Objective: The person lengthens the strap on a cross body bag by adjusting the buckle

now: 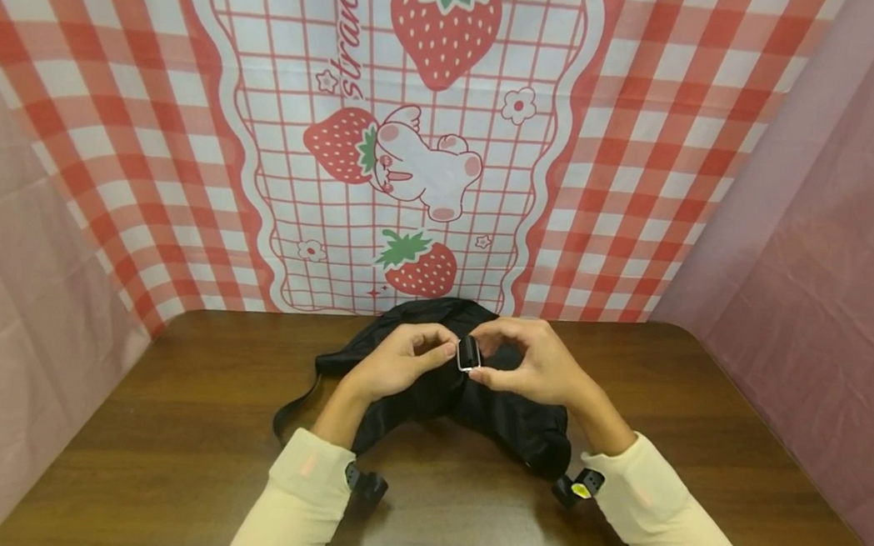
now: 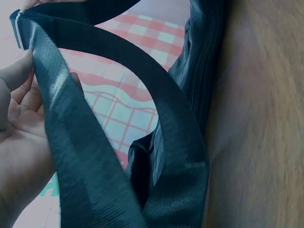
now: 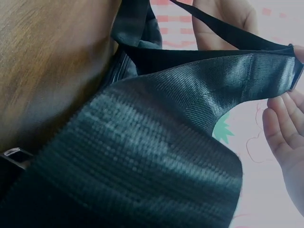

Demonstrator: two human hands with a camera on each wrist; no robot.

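A black fabric bag (image 1: pixel 514 427) lies on the table, curved like a crescent. Above it, a silver metal slide buckle (image 1: pixel 470 370) is held up with black webbing strap (image 1: pixel 468 351) threaded through it. My left hand (image 1: pixel 393 363) pinches the strap at the buckle's left side between thumb and fingers. From the right, my right hand (image 1: pixel 536 363) pinches the buckle's frame, thumb below and fingers above. Loops of strap (image 2: pixel 95 142) hang from the buckle in the left wrist view. Broad webbing (image 3: pixel 142 128) covers much of the right wrist view.
Brown wooden table (image 1: pixel 155 457) lies beneath the bag. A strawberry-print cloth (image 1: pixel 415 166) hangs right behind it, with pink cloth at both sides. A strap loop (image 1: pixel 286 416) trails on the left. Another metal fitting (image 3: pixel 18 154) shows at the right wrist view's left edge.
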